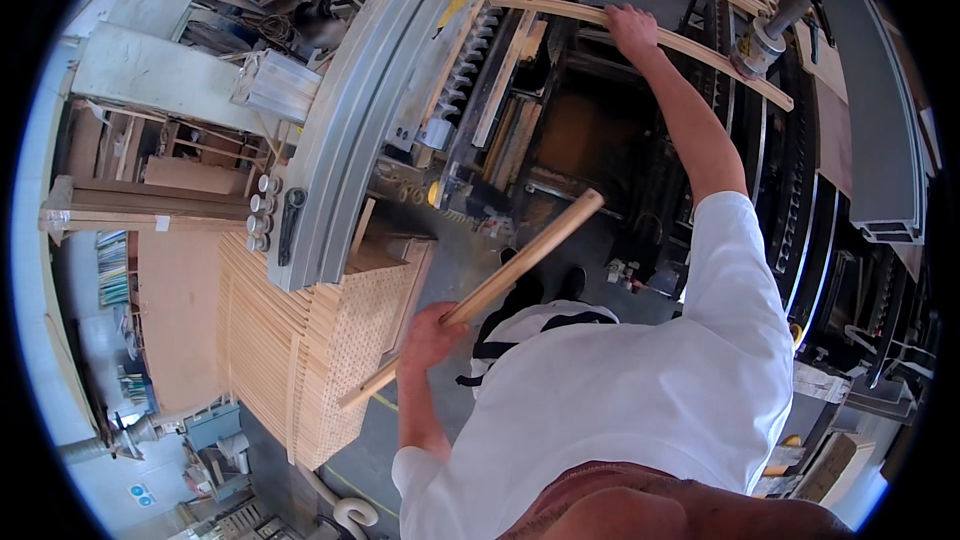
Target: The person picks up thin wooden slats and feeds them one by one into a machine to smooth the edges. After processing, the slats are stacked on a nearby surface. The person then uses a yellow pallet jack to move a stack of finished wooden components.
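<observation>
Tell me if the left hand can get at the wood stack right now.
Probably not for grasping: the left hand is wrapped around a strip. Otherwise the stack looks close, with only that strip crossing in front.

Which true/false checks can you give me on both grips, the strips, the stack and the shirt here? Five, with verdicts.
1. The left grip is around a loose wooden strip. True.
2. The right grip is on that same strip. False: it is on a separate one, the crosswise strip at the machine.
3. The pale wood stack is on the person's right. False: it is on the left.
4. The shirt is white. True.
5. Both arms are sleeved to the wrist. False: both forearms are bare.
</observation>
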{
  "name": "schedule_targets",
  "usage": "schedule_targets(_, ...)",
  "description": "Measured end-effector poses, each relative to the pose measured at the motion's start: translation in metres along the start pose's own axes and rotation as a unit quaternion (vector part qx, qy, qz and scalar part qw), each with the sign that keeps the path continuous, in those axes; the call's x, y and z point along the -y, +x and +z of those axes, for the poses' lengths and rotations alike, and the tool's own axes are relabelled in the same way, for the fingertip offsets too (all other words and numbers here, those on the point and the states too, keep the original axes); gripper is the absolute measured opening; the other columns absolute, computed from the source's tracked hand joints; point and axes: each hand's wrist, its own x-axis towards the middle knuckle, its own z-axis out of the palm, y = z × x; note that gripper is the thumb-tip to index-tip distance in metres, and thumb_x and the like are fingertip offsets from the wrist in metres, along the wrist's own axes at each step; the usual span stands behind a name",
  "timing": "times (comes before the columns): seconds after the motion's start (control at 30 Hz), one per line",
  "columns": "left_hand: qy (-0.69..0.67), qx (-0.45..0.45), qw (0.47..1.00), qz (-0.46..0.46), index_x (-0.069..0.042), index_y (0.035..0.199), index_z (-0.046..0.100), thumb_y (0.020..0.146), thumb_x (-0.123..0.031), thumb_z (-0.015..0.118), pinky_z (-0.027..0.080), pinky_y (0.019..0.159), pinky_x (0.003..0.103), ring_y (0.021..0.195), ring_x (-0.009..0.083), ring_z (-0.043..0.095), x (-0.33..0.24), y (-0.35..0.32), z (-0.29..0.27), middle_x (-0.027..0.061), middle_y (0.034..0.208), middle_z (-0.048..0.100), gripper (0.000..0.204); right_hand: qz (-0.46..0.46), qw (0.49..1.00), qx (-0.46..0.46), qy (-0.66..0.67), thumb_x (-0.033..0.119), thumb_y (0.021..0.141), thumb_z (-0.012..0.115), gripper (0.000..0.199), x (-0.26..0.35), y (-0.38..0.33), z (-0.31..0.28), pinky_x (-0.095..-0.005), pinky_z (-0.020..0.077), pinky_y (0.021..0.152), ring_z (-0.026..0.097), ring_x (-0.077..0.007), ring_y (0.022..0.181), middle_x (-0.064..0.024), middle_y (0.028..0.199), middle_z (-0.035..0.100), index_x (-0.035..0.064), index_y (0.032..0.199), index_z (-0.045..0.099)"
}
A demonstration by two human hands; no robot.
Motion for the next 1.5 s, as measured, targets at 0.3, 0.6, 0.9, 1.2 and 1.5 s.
schedule_targets(0.3, -0.011, -0.077, 0.995, -0.068, -0.002, 0.105, 0.069, 0.076, -0.014, 0.075, 0.050, 0.073, 0.032, 0.076, 0.0216, 0.064, 0.032, -0.021, 0.007, 0.0142, 0.084, 0.069, 0.032, 0.025, 1.000, -0.004, 0.001, 0.022, 0.086, 0.059, 0.020, 0.010, 0.003, 0.004, -0.0468, 0.0487, 0.083, 0.064, -0.0327, 0.100, -0.0119, 0.102, 0.066, 0.0146, 0.103, 0.066)
schedule_targets(0.6, -0.126, -0.105, 0.973, -0.160, 0.000, 0.103, 0.069, 0.077, -0.012, 0.075, 0.045, 0.061, 0.026, 0.066, 0.0077, 0.054, 0.089, -0.101, -0.021, 0.0012, 0.072, 0.062, 0.029, 0.086, 0.994, 0.059, -0.008, 0.036, 0.086, 0.063, 0.041, 0.007, 0.007, -0.004, -0.0458, 0.0458, 0.092, 0.060, -0.0334, 0.110, -0.0146, 0.116, 0.063, 0.0163, 0.121, 0.060)
schedule_targets(0.9, -0.194, -0.162, 0.945, -0.206, 0.000, 0.105, 0.069, 0.075, -0.014, 0.079, 0.045, 0.069, 0.026, 0.076, 0.0069, 0.052, 0.220, -0.248, -0.095, -0.0037, 0.080, 0.061, 0.034, 0.073, 0.940, -0.116, 0.313, 0.042, 0.089, 0.062, 0.054, 0.084, -0.038, -0.046, -0.0403, 0.0476, 0.094, 0.062, -0.0330, 0.109, -0.0191, 0.117, 0.065, 0.0022, 0.125, 0.060)
schedule_targets(1.2, -0.396, -0.377, 0.828, -0.124, 0.000, 0.100, 0.065, 0.088, -0.018, 0.065, 0.047, 0.063, 0.027, 0.065, 0.0117, 0.056, 0.365, -0.259, -0.227, 0.0025, 0.077, 0.061, 0.021, 0.061, 0.804, 0.000, 0.592, 0.012, 0.092, 0.065, 0.027, 0.248, -0.208, -0.056, -0.0243, 0.0502, 0.074, 0.061, -0.0105, 0.079, -0.0043, 0.092, 0.067, -0.0024, 0.114, 0.064)
schedule_targets(1.5, -0.046, -0.444, 0.842, -0.302, 0.006, 0.081, 0.070, 0.077, -0.038, 0.069, 0.053, 0.071, 0.039, 0.073, 0.0295, 0.069, 0.490, -0.073, -0.346, 0.0185, 0.073, 0.069, 0.044, -0.023, 0.845, 0.220, 0.487, 0.005, 0.085, 0.065, 0.018, 0.371, -0.393, -0.055, -0.0278, 0.0503, 0.069, 0.062, -0.0132, 0.073, -0.0094, 0.081, 0.067, -0.0027, 0.102, 0.067)
